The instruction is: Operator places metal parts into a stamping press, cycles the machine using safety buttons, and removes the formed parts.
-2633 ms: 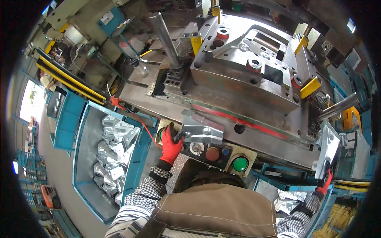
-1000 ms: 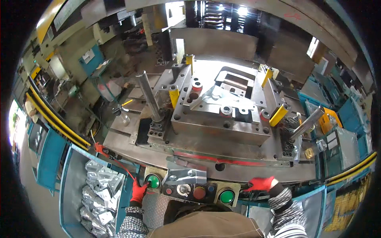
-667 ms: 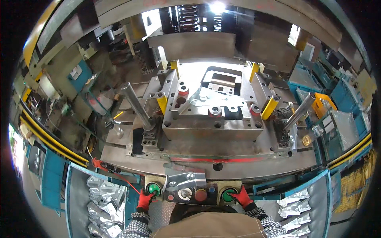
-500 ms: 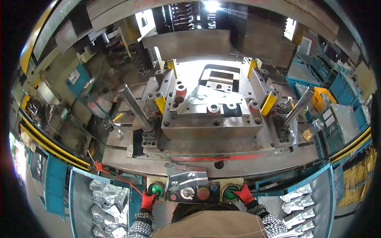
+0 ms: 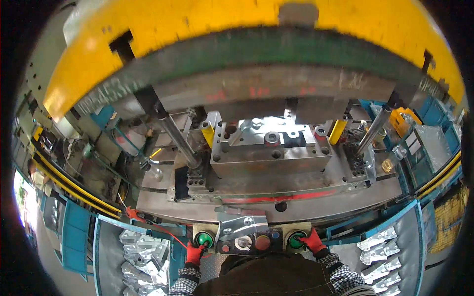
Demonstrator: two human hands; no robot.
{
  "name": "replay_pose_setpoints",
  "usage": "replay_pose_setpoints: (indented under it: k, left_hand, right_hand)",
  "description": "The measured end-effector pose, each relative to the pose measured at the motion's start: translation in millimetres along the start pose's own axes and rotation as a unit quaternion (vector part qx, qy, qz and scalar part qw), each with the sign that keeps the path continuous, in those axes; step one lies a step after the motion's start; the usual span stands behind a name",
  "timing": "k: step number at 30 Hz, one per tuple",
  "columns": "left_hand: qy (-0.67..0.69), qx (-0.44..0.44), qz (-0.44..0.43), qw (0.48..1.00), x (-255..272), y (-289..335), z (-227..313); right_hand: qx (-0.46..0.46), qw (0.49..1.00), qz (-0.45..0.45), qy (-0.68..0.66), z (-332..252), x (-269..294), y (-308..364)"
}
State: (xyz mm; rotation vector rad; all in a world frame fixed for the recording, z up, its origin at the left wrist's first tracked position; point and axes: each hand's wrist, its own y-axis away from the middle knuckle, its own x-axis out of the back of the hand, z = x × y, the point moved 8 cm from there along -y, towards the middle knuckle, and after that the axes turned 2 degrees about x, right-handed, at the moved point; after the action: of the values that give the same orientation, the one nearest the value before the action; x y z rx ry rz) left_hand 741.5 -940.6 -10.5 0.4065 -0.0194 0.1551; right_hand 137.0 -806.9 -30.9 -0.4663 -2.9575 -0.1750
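Both my hands wear red gloves and rest at the control box [image 5: 275, 246]. My left hand [image 5: 194, 253] is closed at the left green push button [image 5: 204, 240], its fingertips on it. At the right green push button [image 5: 297, 240], my right hand [image 5: 313, 242] bends its fingers round the housing rim and reaches in with its thumb. Between them are a red mushroom button [image 5: 262, 242] and a light rotary switch [image 5: 242, 242]. A bent sheet-metal bracket [image 5: 242, 223] lies across the box's back edge. A shiny sheet-metal part [image 5: 261, 126] sits on the lower die [image 5: 271, 165].
The press's upper die [image 5: 276, 89] hangs low under a yellow ram [image 5: 222, 17]. Steel guide posts [image 5: 178, 138] flank the lower die. Bins with metal parts [image 5: 145, 259] stand left and right of me. A red cable [image 5: 168, 234] runs beside my left hand.
The upper die and yellow ram have come down over the lower die, covering its far part. My hands stay on the two green buttons. The view has shifted slightly.
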Motion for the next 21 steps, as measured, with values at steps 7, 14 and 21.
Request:
replay_pose_setpoints:
  k: [7, 14, 21]
  left_hand:
    - [0.010, 0.026, 0.024, 0.999, 17.3, 11.4, -2.1]
    - [-0.001, 0.012, 0.009, 1.000, -0.9, 8.9, 4.9]
    - [-0.096, 0.004, -0.066, 0.993, 2.1, 14.4, 13.2]
  right_hand:
    - [0.002, 1.000, -0.015, 0.012, -11.4, -8.4, 1.5]
    - [0.019, 0.999, 0.004, 0.034, 21.3, 6.9, -0.3]
    - [-0.003, 0.996, -0.079, -0.042, -33.1, -12.4, 3.8]
